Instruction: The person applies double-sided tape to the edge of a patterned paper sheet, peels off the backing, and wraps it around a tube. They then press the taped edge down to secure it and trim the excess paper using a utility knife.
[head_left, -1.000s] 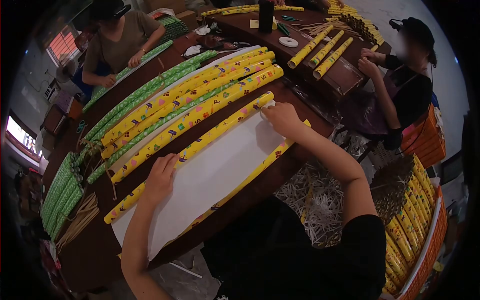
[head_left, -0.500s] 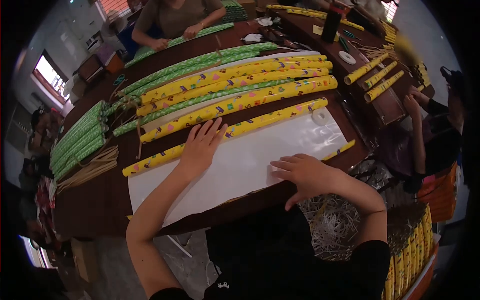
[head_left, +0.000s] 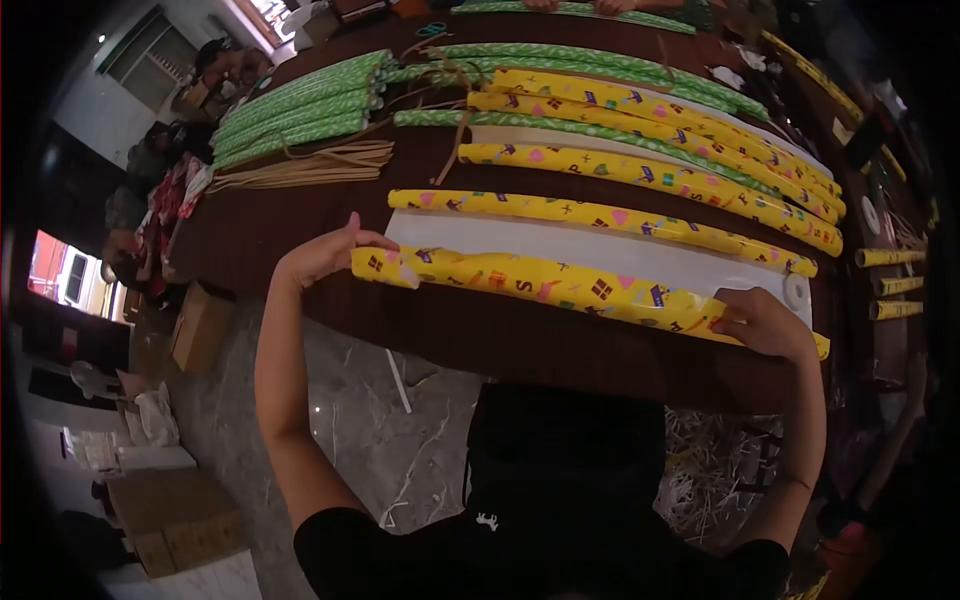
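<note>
A sheet of wrapping paper, yellow and printed on one side, lies on the table with its white side up. Its near edge is raised and folded over, so a long yellow band faces me. At the band's left end is my left hand, closed on the paper with some fingers hidden behind it. My right hand grips the band near its right end. Along the sheet's far side rests a yellow roll. A white tape roll sits on the sheet beyond my right hand.
More yellow rolls and green rolls lie farther back. Green rolls are stacked at left, beside tan paper strips. Shredded paper lies below the table at right. Another person's hands show at the far edge.
My hands have gone from lying over the white sheet to its near edge, which is now lifted and folded over, showing yellow. The view has swung left.
</note>
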